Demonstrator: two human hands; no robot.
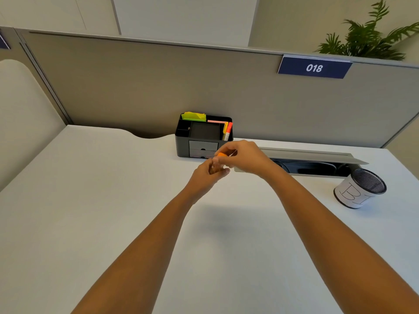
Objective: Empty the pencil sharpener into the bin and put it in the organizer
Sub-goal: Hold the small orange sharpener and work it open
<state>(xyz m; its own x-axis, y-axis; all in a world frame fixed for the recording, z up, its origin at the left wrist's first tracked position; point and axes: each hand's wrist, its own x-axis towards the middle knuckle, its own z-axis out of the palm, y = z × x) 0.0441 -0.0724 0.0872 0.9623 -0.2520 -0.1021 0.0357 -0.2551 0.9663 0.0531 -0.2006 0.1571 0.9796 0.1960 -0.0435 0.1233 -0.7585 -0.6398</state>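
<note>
Both hands meet above the white desk, just in front of the black organizer [183, 143]. My left hand [205, 177] wraps the lower body of the pencil sharpener. My right hand [244, 156] pinches its orange top [221, 154] from above. Most of the sharpener is hidden by my fingers. The bin [360, 189], a small mesh cup wrapped in white paper with letters drawn on it, stands at the right, well apart from my hands.
The organizer holds yellow-green and pink sticky notes [194, 116], markers [227, 130] and two small drawers. An open cable tray [317, 163] runs along the desk's back edge behind the bin. A grey partition [136, 87] bounds the desk at the back.
</note>
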